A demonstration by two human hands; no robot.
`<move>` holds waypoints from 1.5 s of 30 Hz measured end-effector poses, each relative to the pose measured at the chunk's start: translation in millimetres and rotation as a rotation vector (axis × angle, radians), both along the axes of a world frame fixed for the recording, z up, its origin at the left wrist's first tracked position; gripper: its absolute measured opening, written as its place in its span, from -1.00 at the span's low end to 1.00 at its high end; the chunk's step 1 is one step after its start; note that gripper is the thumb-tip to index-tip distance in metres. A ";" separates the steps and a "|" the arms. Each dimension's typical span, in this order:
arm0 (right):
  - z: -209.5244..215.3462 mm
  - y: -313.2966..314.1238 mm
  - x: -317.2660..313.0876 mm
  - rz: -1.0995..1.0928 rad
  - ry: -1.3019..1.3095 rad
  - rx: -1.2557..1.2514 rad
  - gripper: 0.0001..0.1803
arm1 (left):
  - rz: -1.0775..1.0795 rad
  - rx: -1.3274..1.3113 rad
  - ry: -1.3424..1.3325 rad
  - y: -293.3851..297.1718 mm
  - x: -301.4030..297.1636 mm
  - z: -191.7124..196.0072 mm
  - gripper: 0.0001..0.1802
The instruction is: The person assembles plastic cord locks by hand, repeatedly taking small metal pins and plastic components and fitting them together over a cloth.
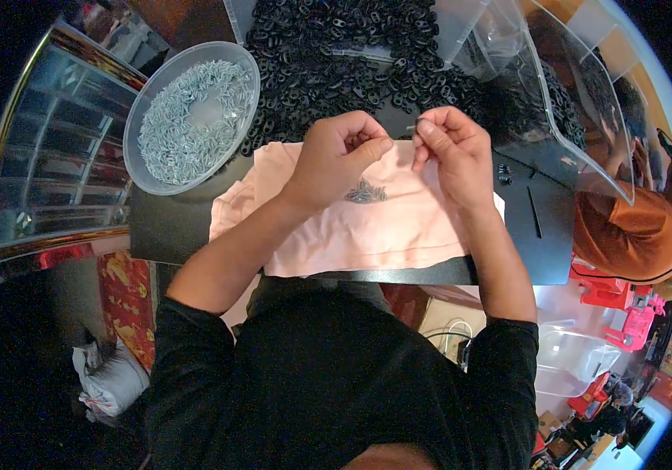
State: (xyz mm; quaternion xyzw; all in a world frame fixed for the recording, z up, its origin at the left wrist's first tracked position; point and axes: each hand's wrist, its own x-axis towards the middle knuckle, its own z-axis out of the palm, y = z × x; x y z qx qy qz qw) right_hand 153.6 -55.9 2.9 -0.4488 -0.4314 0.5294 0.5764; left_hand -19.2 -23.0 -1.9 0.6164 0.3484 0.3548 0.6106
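Observation:
My right hand (461, 157) is closed in a pinch above the far edge of a pink cloth (414, 235). Between its thumb and fingers is a small dark piece, with a short metal pin (411, 128) sticking out to the left. Facing it, a short gap away, my left hand (332, 160) has thumb and forefinger pressed together; whatever they hold is too small or hidden to name. On the cloth between my forearms lies a little heap of metal pins (365, 192). Beyond both hands spreads a large pile of small black two-holed parts (336, 90).
A round clear tub (137, 157) of metal pins stands at the far left. Clear plastic bins (551, 117) flank the pile on the right. A thin black rod (536, 211) and several small dark parts (504, 174) lie on the black table (171, 231). A person in orange (626, 235) sits at the right.

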 end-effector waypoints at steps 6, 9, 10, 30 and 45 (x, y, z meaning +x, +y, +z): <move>0.8 7.8 28.6 -0.172 -0.041 -0.002 -0.90 | 0.218 0.074 0.099 28.7 -13.7 9.8 -0.94; 2.7 8.4 30.1 -0.144 -0.050 -0.001 -0.91 | 0.252 0.216 0.256 44.9 -21.8 18.4 -0.96; 3.3 8.9 29.0 -0.140 -0.058 0.001 -0.90 | 0.257 0.222 0.261 51.9 -21.4 16.0 -0.96; 0.9 10.0 32.3 -0.179 -0.041 0.012 -0.92 | 0.194 1.118 0.739 62.7 25.5 1.7 -0.87; 1.8 10.0 29.8 -0.197 -0.067 -0.004 -0.94 | 0.228 0.825 0.508 80.5 24.6 -11.5 -0.86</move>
